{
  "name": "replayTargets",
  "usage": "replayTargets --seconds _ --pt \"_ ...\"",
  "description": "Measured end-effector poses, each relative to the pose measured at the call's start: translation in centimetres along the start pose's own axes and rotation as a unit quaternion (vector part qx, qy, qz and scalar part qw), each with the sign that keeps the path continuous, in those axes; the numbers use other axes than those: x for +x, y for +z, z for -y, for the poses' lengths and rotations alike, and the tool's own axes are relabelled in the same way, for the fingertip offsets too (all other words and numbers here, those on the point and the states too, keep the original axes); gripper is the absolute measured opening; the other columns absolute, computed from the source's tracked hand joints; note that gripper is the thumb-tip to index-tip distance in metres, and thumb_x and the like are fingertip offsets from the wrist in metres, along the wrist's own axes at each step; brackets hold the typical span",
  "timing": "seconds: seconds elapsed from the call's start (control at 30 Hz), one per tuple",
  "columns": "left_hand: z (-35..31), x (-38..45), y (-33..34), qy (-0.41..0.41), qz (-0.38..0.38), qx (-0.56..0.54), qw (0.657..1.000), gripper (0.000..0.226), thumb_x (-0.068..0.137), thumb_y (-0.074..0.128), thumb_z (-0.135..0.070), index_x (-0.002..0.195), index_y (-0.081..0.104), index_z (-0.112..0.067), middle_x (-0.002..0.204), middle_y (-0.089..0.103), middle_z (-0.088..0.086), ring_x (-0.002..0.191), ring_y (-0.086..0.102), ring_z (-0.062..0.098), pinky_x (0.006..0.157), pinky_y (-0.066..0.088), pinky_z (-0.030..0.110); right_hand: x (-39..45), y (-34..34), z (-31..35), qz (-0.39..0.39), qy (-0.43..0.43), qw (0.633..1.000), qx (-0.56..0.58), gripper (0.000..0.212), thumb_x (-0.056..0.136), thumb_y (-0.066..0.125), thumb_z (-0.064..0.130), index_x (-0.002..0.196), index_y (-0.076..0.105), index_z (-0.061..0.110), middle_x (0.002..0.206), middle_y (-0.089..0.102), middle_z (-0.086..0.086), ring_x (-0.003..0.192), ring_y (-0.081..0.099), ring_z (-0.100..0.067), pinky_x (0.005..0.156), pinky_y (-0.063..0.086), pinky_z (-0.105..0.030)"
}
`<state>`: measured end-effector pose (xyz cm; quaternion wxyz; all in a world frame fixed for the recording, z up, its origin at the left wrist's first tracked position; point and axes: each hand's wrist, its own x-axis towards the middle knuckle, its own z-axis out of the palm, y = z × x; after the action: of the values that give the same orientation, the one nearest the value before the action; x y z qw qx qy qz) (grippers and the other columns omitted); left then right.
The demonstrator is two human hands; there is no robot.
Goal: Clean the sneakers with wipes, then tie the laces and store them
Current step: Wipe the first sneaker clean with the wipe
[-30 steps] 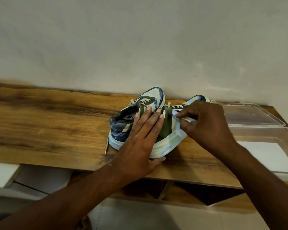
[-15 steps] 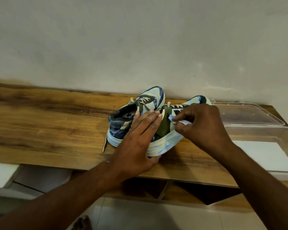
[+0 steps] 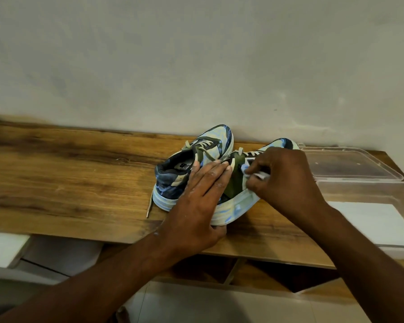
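Head view is showing two sneakers lying side by side on a wooden bench (image 3: 79, 183), toes pointing toward the pale wall (image 3: 196, 54) behind it. The left sneaker (image 3: 180, 173) is sitting upright, its dark collar and insole label facing the camera, and one loose lace (image 3: 150, 203) is trailing down from it onto the bench surface toward the front edge. The right sneaker (image 3: 233, 206) is lying just beside it, touching it, with its pale blue-marbled sole rim turned toward the camera and its green tongue showing between the two hands.

The left hand (image 3: 196, 206) is resting flat over the heel end of the right sneaker, fingers straight and together, fingertips reaching the gap between the two shoes, and the thumb is tucking under the sole at the bench edge. Its grip is therefore apart, pressing rather than clasping.

The right hand (image 3: 282, 180) is working at the lace area of the right sneaker, fingers curled, and its grip is clamped on a small white wipe (image 3: 258, 174), which is showing between thumb and fingers and touching the shoe's upper. How much of the wipe is folded inside the hand cannot be told.

To the right, a clear plastic storage box (image 3: 383, 194) is standing on the bench, with a white sheet lying in its bottom, and its clear lid (image 3: 350, 164) is lying just behind it near the wall. Below the bench, open wooden compartments and a light tiled floor (image 3: 208, 306) are showing.
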<state>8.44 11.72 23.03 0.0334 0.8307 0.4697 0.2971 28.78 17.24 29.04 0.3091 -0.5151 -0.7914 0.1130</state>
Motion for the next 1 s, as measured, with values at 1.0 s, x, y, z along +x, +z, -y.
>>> replayTargets --seconds 1.0 --pt "-0.1 0.0 -0.5 -0.059 -0.017 -0.101 0.993 0.122 0.067 0.093 -0.022 0.163 0.020 -0.010 0.167 0.027 -0.007 0.157 0.017 0.010 0.131 0.007 0.045 -0.1 -0.5 0.1 -0.006 -0.022 1.000 -0.010 0.019 0.071 0.082 0.009 0.086 0.084 0.020 0.082 0.076 0.004 0.071 0.066 -0.006 0.071 0.058 -0.030"
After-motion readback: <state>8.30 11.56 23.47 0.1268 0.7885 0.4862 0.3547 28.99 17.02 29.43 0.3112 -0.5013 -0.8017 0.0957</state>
